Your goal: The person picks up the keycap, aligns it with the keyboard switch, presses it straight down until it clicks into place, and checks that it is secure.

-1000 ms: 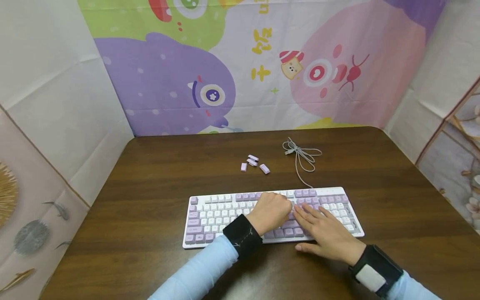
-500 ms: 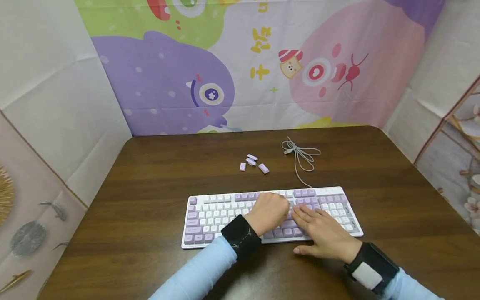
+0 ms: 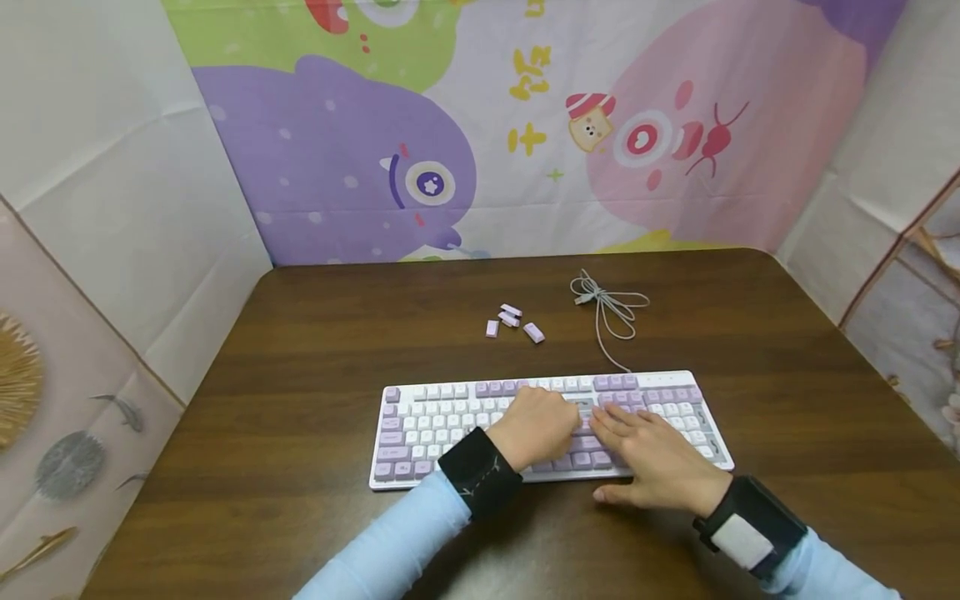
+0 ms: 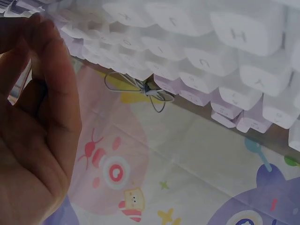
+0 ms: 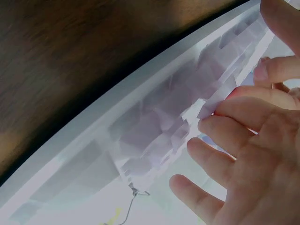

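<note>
A white and lilac keyboard (image 3: 397, 437) lies on the wooden table. My left hand (image 3: 536, 425) bends down over its right-middle part, fingers curled and fingertips brought together at a keycap; the head view hides them behind the knuckles. In the left wrist view the thumb and fingers of the left hand (image 4: 47, 93) meet close over the keys. Beside it my right hand (image 3: 660, 462) lies flat across the keys, fingers spread and thumb at the front edge. A lilac keycap (image 5: 218, 99) stands tilted near the fingers of the right hand (image 5: 253, 136).
Several loose lilac keycaps (image 3: 510, 319) lie behind the keyboard. A bundled white USB cable (image 3: 611, 308) runs from its back edge. Grey bare spots show on the keyboard between the hands and at its right end. A cartoon cloth (image 3: 532, 200) hangs behind the table (image 3: 300, 375).
The head view has shifted slightly. Both hands stay over the same part of the keyboard; a grey bare spot between them shows more plainly now. The loose keycaps have not moved.
</note>
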### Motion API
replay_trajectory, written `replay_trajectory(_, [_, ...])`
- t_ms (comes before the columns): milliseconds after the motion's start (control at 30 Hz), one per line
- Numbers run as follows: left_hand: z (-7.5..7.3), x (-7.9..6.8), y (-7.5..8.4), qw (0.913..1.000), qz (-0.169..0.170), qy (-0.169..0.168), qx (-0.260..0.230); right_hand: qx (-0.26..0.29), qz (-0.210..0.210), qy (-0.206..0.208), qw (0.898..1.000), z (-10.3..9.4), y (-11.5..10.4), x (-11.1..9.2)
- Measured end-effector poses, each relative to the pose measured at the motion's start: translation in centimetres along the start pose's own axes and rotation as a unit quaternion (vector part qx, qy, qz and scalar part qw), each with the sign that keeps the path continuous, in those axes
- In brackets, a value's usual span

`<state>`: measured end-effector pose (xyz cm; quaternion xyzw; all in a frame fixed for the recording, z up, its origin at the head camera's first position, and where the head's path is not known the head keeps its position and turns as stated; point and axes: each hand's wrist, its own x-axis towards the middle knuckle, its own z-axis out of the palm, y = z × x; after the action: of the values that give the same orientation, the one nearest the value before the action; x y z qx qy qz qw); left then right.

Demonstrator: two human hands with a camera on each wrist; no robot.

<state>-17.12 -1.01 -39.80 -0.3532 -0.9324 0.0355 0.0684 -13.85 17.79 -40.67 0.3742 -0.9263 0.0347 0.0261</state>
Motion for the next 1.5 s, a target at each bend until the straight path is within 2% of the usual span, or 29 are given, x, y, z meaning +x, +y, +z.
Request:
replay_trajectory(133, [-0.1, 0.0, 0.1, 0.9998, 0.004, -0.018, -0.002, 0.0, 0.001, -0.001, 1.0, -0.1, 0.2, -0.1])
replay_trajectory(900, [-0.8, -0.3, -0.2, 0.9973, 0.009, -0.069, -0.021, 0.038, 0.011, -0.026, 0.999, -0.4, 0.3, 0.1])
replay_trajectory(1233, [-1.0, 0.3, -1.0, 0.9886, 0.004, -0.136, -0.064, 0.041, 0.013, -0.017, 0.999, -0.6, 0.8, 0.4])
replay_trajectory(1400, [-0.8, 0.4, -1.3, 0.9832, 0.001, -0.158, -0.091, 0.048, 0.018, -0.019, 0.998, -0.5, 0.8, 0.3])
replay_trajectory(1500, [-0.8, 0.4, -1.3, 0.9824, 0.004, -0.164, -0.088, 0.052, 0.017, -0.016, 0.998, -0.3, 0.7, 0.3])
